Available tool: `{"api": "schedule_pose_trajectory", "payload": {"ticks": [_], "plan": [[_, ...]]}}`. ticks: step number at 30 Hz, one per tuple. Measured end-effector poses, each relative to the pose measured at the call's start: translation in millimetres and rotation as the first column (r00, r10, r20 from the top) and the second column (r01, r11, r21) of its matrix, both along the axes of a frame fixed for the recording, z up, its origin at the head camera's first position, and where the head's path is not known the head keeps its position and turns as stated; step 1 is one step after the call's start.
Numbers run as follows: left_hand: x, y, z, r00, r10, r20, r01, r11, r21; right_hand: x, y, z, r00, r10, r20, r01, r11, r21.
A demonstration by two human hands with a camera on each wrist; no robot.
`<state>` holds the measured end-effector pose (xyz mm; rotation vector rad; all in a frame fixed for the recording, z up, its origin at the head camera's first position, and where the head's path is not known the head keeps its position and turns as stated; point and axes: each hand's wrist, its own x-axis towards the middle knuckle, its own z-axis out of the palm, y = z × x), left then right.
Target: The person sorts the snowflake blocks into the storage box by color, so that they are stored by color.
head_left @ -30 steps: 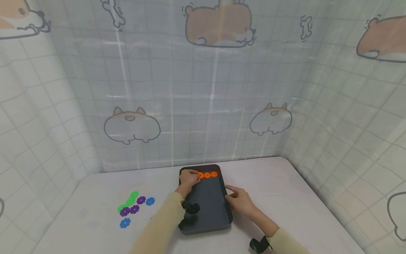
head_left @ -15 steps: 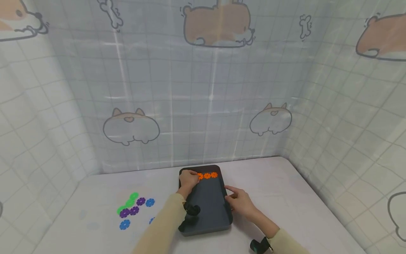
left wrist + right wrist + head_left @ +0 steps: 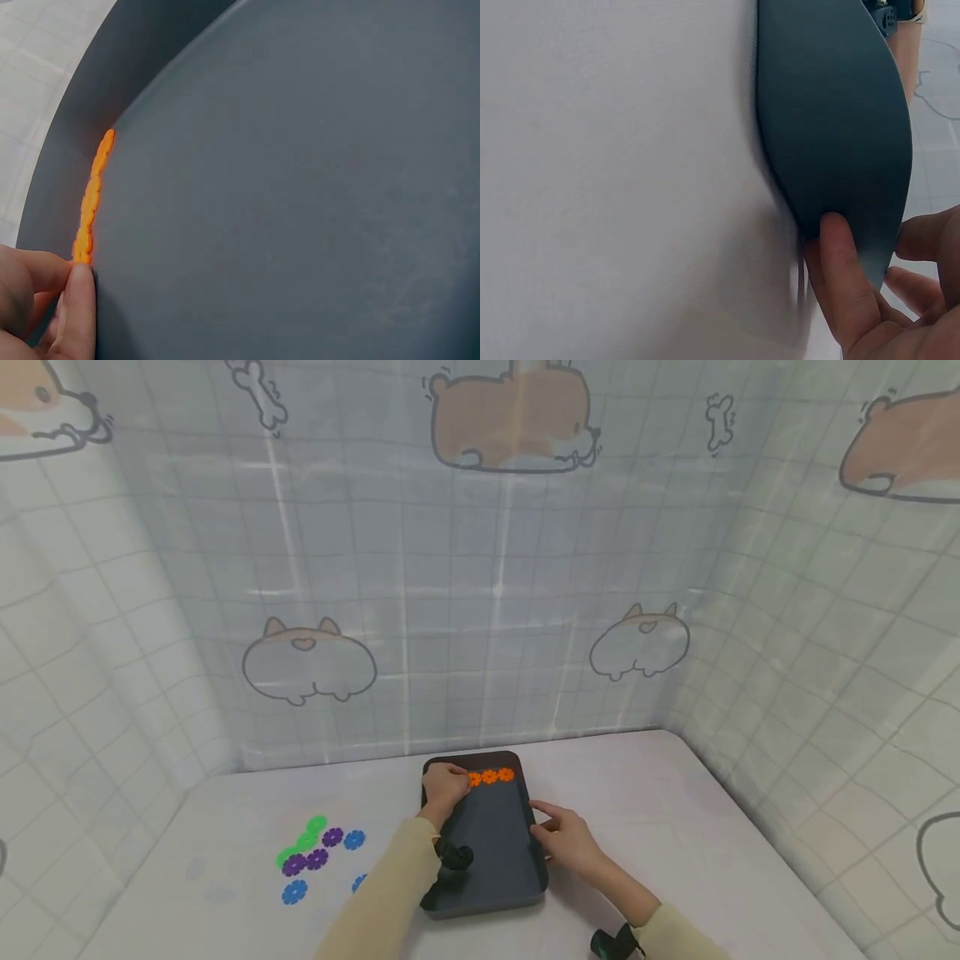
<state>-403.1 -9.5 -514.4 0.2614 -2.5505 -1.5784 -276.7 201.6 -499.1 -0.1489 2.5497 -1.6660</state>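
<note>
A dark grey rectangular tray (image 3: 491, 852) lies on the white table. Across its far end runs a row of orange flower-shaped discs (image 3: 490, 777), close to the far wall. My left hand (image 3: 446, 785) reaches in and pinches the disc at the row's left end between thumb and fingertips (image 3: 79, 281); that disc is partly hidden by them. In the left wrist view the orange discs (image 3: 90, 201) form one line. My right hand (image 3: 572, 839) holds the tray's right side, one digit against the outer wall (image 3: 832, 97) and other fingers at the rim.
Left of the tray lie loose flower-shaped discs: green discs (image 3: 307, 841), purple discs (image 3: 317, 859) and blue discs (image 3: 295, 892). Another blue disc (image 3: 359, 882) is partly covered by the left sleeve (image 3: 382, 889). A patterned curtain (image 3: 480, 568) stands behind the table.
My left fingers have shifted slightly left at the end of the orange row. A blue disc beside the left sleeve shows more. My right hand keeps its place on the tray.
</note>
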Motion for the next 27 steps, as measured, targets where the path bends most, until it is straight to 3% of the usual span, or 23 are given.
{"api": "schedule_pose_trajectory", "payload": {"ticks": [10, 17, 27], "plan": [[9.9, -1.4, 4.2, 0.999, -0.026, -0.022, 0.027, 0.999, 0.017, 0.3, -0.3, 0.4, 1.0, 0.0, -0.002, 0.0, 1.0, 0.016], [8.7, -3.8, 1.0, 0.998, -0.061, -0.032, 0.06, 0.998, -0.022, 0.7, 1.7, 0.5, 1.0, 0.017, -0.022, -0.017, 1.0, 0.004], [8.1, -2.4, 1.0, 0.999, -0.025, -0.028, 0.023, 0.999, -0.049, 0.6, 2.4, -1.0, 0.999, 0.031, -0.03, -0.032, 0.999, -0.011]]}}
